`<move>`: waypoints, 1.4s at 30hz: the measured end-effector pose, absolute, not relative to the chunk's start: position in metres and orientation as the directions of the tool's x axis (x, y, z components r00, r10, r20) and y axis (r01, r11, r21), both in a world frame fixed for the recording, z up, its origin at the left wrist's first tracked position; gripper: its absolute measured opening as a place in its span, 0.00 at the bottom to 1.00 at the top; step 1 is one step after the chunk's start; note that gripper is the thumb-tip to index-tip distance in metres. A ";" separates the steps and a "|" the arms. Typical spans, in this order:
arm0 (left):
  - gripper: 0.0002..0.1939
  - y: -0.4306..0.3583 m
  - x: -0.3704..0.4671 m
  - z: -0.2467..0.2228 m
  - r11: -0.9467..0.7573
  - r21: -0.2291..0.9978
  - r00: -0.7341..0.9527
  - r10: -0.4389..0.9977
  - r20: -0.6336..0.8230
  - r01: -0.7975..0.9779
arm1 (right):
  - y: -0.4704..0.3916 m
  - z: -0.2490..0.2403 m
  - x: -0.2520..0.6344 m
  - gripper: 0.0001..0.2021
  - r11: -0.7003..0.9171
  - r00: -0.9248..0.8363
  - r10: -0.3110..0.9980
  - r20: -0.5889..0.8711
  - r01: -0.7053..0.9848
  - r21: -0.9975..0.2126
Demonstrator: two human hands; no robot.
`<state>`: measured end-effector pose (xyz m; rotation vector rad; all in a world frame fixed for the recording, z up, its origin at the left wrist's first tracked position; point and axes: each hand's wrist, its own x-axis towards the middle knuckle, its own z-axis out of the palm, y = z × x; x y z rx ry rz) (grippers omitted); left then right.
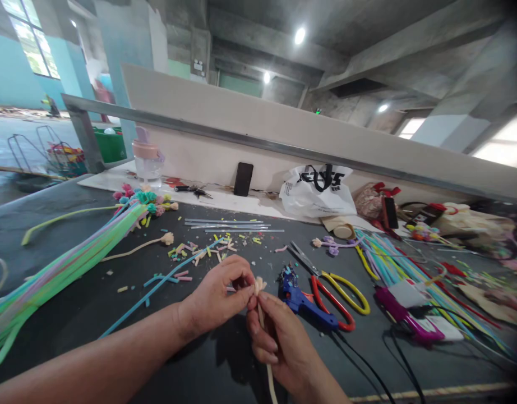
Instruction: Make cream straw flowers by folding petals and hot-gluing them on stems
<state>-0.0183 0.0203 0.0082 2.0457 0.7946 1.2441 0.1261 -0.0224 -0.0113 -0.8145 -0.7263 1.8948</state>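
A cream fuzzy craft flower (259, 284) on a long pale stem is between my two hands at the middle of the table. My left hand (221, 292) pinches the edge of its petals with thumb and fingertips. Below the flower head, my right hand (279, 331) is closed round the stem, which hangs down past the palm. Just right of my hands lie a blue glue gun (309, 306) and scissors (334, 289) with red and yellow handles. Short cut pieces of pastel stem (199, 252) are scattered beyond my left hand.
A bundle of green and pastel stems (73, 258) lies at left. Clear sticks (233, 225) lie ahead. A phone (243, 179), a bottle (147, 160) and a white bag (319, 191) stand along the back. At right are more stems (384, 258), a purple device (410, 320) and black cables (368, 365).
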 end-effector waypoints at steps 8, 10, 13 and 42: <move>0.09 0.021 -0.017 -0.001 -0.669 0.715 0.391 0.725 0.567 0.204 | -0.024 -0.013 0.125 0.10 -0.352 -0.298 0.928 -0.223 -0.508 -0.786; 0.09 0.021 -0.018 0.000 -0.674 0.706 0.401 0.722 0.565 0.218 | -0.024 -0.014 0.125 0.10 -0.337 -0.290 0.933 -0.213 -0.494 -0.802; 0.07 0.021 -0.020 0.004 -0.669 0.706 0.417 0.724 0.550 0.231 | -0.024 -0.014 0.125 0.11 -0.314 -0.293 0.937 -0.189 -0.473 -0.823; 0.04 0.020 -0.028 0.004 -0.754 0.606 0.475 0.643 0.601 0.255 | -0.022 -0.017 0.130 0.15 -0.144 -0.176 0.980 -0.093 -0.303 -0.942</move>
